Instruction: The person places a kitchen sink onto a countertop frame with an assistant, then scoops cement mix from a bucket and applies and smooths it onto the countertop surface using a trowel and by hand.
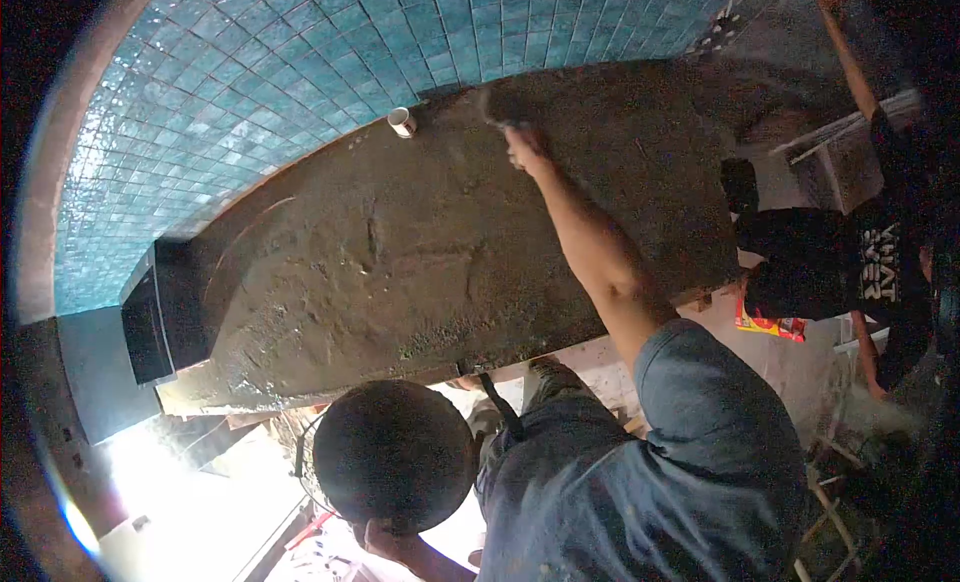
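My right hand [525, 154] reaches far across a wide surface spread with wet grey-brown mortar [400, 222]. Its fingers close around a trowel-like tool [505, 120], blurred and dark, close to the mortar near the tiled wall. Low in the view, my left hand [378, 540] grips the edge of a round black bucket [395, 457]. A wire handle hangs at the bucket's left side; its contents are too dark to make out. A small white cup [402, 122] stands at the mortar's far edge, left of my right hand.
Glossy blue-green tiles [330, 52] cover the curved wall behind the mortar. Black and grey blocks [160, 307] stand at the left end. On the right, another person in a dark shirt [880, 262] is close by, near a red and yellow packet [768, 322]. Tools and debris lie below.
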`<control>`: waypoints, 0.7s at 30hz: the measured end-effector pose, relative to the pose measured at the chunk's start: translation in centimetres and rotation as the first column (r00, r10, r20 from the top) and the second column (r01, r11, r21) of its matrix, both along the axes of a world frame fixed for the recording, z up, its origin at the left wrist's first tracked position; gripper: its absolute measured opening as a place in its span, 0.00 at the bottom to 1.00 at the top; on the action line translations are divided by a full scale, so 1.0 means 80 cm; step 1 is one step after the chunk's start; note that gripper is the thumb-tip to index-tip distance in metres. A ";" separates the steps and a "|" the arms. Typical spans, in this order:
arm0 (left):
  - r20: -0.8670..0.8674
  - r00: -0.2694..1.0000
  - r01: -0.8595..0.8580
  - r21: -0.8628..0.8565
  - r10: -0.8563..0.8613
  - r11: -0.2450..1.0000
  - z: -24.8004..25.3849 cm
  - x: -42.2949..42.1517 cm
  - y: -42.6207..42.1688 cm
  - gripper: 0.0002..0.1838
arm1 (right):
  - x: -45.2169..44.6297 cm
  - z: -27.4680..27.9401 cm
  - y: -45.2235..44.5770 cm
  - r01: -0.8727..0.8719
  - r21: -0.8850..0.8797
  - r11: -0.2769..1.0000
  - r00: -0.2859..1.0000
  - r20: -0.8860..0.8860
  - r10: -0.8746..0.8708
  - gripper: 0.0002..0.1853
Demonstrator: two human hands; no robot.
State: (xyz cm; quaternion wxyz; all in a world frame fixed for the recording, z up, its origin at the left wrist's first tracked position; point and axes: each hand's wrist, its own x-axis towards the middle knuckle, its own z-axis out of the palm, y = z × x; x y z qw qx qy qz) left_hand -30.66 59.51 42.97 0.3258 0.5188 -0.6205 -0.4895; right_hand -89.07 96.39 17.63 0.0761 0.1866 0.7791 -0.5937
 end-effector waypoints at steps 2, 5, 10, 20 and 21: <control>-0.064 0.998 -0.019 0.026 0.021 0.999 -0.015 0.004 -0.008 0.28 | -0.011 0.018 -0.020 -0.228 0.416 0.880 0.962 -0.043 0.269 0.23; 0.058 0.998 0.017 -0.071 -0.013 0.997 -0.033 0.019 -0.022 0.27 | -0.008 0.051 0.008 -0.209 0.717 0.665 0.943 -0.032 0.330 0.22; 0.256 0.952 0.221 -0.183 -0.170 0.958 -0.051 0.036 -0.045 0.21 | -0.045 -0.023 0.166 0.000 0.724 0.689 0.976 -0.150 0.158 0.22; -0.037 0.997 0.067 0.139 -0.062 0.988 -0.036 -0.027 -0.013 0.08 | 0.034 0.022 0.168 -0.127 0.716 0.686 0.957 -0.093 0.275 0.23; -0.046 0.997 0.073 0.158 -0.067 0.985 -0.029 -0.030 -0.008 0.06 | 0.036 0.026 0.178 -0.108 0.748 0.655 0.956 -0.102 0.275 0.22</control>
